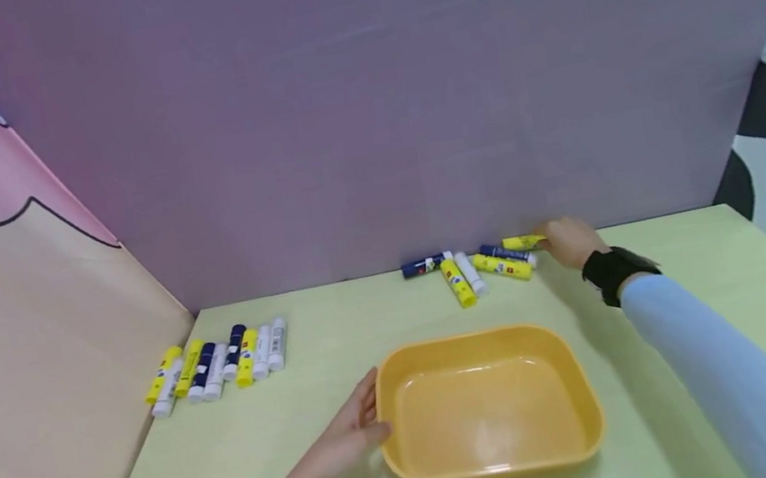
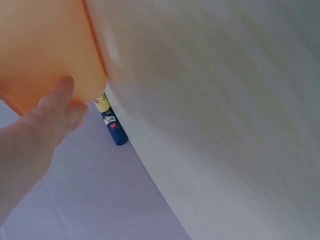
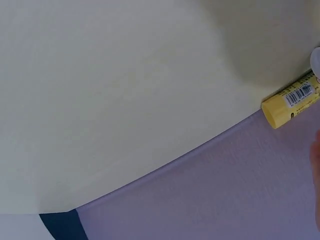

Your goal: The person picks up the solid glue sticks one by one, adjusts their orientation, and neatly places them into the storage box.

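A shallow orange-yellow plastic tray (image 1: 495,457) stands on the table with nothing in it. My left hand (image 1: 344,440) grips its left rim, thumb on the edge and fingers against the outer wall. At the back, my right hand (image 1: 569,241) is over the right end of a yellow glue stick (image 1: 522,242) lying along the wall. In the right wrist view this yellow glue stick (image 3: 292,102) shows its bare end, while a sliver of hand (image 3: 316,175) enters at the right edge; most fingers are hidden. Beside it lie a navy glue stick (image 1: 507,254) and another yellow one (image 1: 502,266).
Further left along the back lie a navy glue stick (image 1: 425,266), a yellow one (image 1: 458,283) and a white one (image 1: 470,273). Several yellow, navy and white glue sticks (image 1: 245,357) sit in a row at the far left. A purple wall panel (image 1: 364,124) borders the table's back.
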`<state>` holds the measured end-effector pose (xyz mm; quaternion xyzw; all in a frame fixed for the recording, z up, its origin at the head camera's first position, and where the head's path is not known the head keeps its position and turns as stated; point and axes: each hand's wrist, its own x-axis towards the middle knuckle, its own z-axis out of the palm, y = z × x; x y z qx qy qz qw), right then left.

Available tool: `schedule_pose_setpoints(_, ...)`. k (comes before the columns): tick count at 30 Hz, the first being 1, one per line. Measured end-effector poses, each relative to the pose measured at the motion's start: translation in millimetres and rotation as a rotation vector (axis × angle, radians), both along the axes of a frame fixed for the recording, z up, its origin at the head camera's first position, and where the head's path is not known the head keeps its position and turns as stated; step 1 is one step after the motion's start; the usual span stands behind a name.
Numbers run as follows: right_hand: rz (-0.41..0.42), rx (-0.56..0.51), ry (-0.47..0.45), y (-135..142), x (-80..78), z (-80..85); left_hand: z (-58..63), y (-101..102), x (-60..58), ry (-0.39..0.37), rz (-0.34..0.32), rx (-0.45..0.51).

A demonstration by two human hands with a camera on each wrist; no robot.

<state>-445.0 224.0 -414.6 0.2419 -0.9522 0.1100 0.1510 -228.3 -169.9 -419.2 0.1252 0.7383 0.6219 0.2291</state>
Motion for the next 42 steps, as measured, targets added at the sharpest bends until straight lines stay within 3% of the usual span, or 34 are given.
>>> schedule_pose_setpoints(8,-0.048,0.073,-0.081,-8.4,-20.0,-9.2,3.8,0.8,-0.3,-0.038,0.029,-0.042)
schedule_pose_setpoints(13,-0.08,0.115,-0.105,-8.3,-24.3,-15.8,0.8,1.6,-1.8,-0.037,0.018,-0.028)
schedule_pose_setpoints(18,-0.092,0.162,-0.107,-4.1,-22.6,-21.6,-0.6,3.1,1.6,-0.048,0.002,-0.016)
schedule_pose_setpoints(28,-0.103,0.263,-0.06,-21.3,-37.0,-28.1,-2.0,-4.7,-1.0,-0.052,0.025,-0.031)
schedule_pose_setpoints(36,-0.103,0.269,-0.097,-21.4,-41.7,-39.4,-11.5,-8.2,-2.0,-0.035,0.002,-0.008)
schedule_pose_setpoints(42,-0.099,0.261,-0.118,-21.0,-46.7,-40.7,-11.5,-9.0,-4.2,-0.034,-0.004,0.011)
